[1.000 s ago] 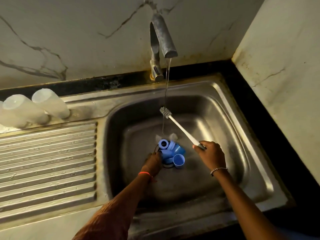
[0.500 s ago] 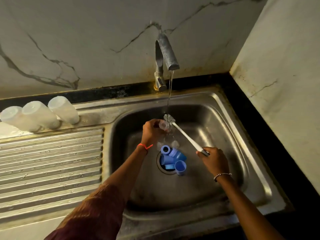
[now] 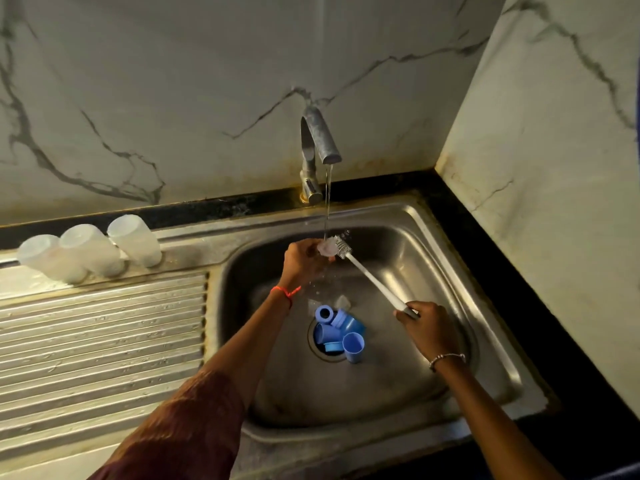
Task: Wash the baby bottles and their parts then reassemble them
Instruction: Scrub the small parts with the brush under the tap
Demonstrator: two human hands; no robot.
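My left hand [image 3: 302,262] holds a small clear teat [image 3: 326,248] under the running water from the tap [image 3: 317,147]. My right hand [image 3: 425,329] grips the white handle of a bottle brush [image 3: 372,278], whose bristle head touches the teat. Several blue caps and rings [image 3: 337,329] lie in a heap on the drain at the bottom of the steel sink [image 3: 450,271]. Two more clear teats [image 3: 343,301] lie just behind that heap. Three clear bottles [image 3: 90,252] stand upside down at the back of the draining board.
The ribbed steel draining board [image 3: 100,341] fills the left side. A marble wall rises behind the sink, and another wall [image 3: 554,202] closes in on the right past a black counter strip [image 3: 502,271].
My left hand took a teat from the pile at the drain and lifted it under the stream. The brush head has come against it. The view has shifted down a little.
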